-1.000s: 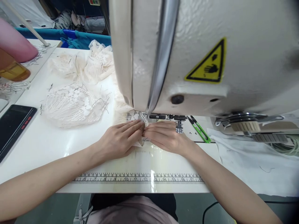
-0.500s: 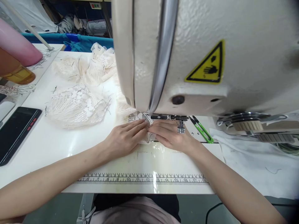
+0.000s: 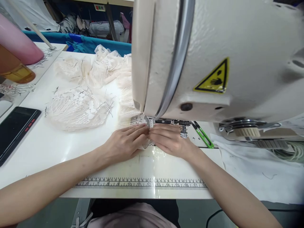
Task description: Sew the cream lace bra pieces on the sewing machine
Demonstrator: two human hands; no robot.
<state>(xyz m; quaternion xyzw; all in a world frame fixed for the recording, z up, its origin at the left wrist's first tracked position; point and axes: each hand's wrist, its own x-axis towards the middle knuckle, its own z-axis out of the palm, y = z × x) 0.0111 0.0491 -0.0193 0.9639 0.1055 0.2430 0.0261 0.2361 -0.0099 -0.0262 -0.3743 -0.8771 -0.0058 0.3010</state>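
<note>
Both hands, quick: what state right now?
Left hand: on the lace; whether it pinches can't be told.
Right hand: also at the lace, grip hidden too.

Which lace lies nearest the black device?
The spread-out oval piece; the bunched lace lies farther back, and the lace at the left hand and right hand is farther right.

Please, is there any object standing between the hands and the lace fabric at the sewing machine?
Nothing visible stands between them: the left hand and the right hand rest directly on the lace fabric. The green snips lie aside, to the right.
</note>
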